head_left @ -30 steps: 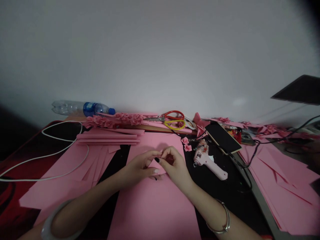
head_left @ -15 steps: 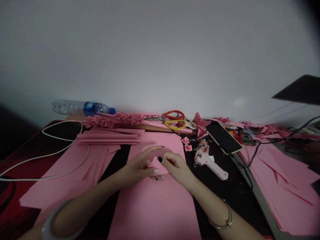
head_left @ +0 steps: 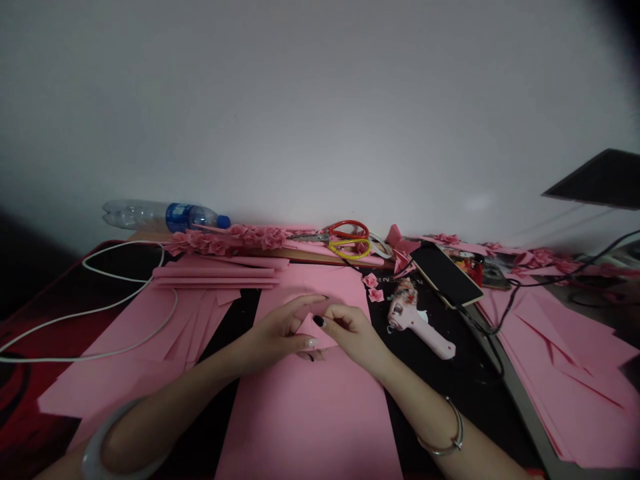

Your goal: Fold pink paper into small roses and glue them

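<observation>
A small piece of folded pink paper (head_left: pixel 309 327) with a pointed top is held between both hands, above a long pink sheet (head_left: pixel 320 413). My left hand (head_left: pixel 277 333) grips its lower left side, the thumb in front and the index finger stretched past it. On the right edge, my right hand (head_left: pixel 353 333) pinches the paper with thumb and bent fingers. Parts of the piece are hidden by the fingers. Two small pink paper flowers (head_left: pixel 371 281) lie just beyond the right hand, near a pink hot glue gun (head_left: pixel 423 327).
Scissors (head_left: pixel 350 240) with red and yellow handles lie at the back beside pink paper flowers (head_left: pixel 255 237). A plastic bottle (head_left: pixel 145 215) rests at back left. Pink sheets (head_left: pixel 125 360) and a white cable (head_left: pixel 90 323) lie left. A black phone-like slab (head_left: pixel 447 272), dark cables and more sheets (head_left: pixel 575 373) are right.
Both hands keep their hold on the folded paper. The right thumb has shifted very slightly along its edge; otherwise almost nothing differs.
</observation>
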Demonstrator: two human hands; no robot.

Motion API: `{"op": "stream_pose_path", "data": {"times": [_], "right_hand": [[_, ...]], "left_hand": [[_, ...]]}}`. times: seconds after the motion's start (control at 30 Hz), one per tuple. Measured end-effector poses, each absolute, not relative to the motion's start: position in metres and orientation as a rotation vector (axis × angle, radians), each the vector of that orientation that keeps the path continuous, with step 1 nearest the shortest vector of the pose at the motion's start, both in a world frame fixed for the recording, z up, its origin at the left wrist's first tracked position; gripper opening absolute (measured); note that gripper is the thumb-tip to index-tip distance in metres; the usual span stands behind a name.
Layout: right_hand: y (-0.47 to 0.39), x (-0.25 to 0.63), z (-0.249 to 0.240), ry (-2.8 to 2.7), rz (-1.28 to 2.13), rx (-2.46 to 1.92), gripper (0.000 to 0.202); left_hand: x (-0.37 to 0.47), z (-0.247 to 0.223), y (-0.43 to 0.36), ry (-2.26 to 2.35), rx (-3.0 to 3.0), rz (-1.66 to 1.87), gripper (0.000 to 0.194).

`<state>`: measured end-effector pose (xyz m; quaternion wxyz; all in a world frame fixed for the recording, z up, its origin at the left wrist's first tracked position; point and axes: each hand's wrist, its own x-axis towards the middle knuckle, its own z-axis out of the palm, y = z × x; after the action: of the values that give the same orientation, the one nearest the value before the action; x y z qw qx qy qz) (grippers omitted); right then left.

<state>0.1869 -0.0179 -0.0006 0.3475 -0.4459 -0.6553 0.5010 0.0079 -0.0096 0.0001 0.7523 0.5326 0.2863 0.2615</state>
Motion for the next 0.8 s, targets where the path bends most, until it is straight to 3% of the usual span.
{"op": "stream_pose_path", "data": {"times": [0.53,0.6,0.73,0.8], "right_hand": [[-0.0176,0.1865,0.0011,-1.630,1.381,-1.125,0.034],[-0.0169,0.1866,0.0025,-1.607,1.376,-1.136,0.035],[-0.0162,0.1868,0.0025,-1.579,1.371,-1.175,0.033],[-0.0167,0.1860,0.0007,-1.556,1.323,-1.194,0.028]], "left_hand": [[0.0096,-0.0012,-0.0102,0.654,1.134,0.594,0.055],[0.0099,-0.0013,-0.0091,0.678,1.154,0.600,0.049],[0.0074,-0.0012,-0.0047,0.839,1.383,0.718,0.020],[0.0058,-0.0005,-0.0031,0.911,1.518,0.765,0.023]]}}
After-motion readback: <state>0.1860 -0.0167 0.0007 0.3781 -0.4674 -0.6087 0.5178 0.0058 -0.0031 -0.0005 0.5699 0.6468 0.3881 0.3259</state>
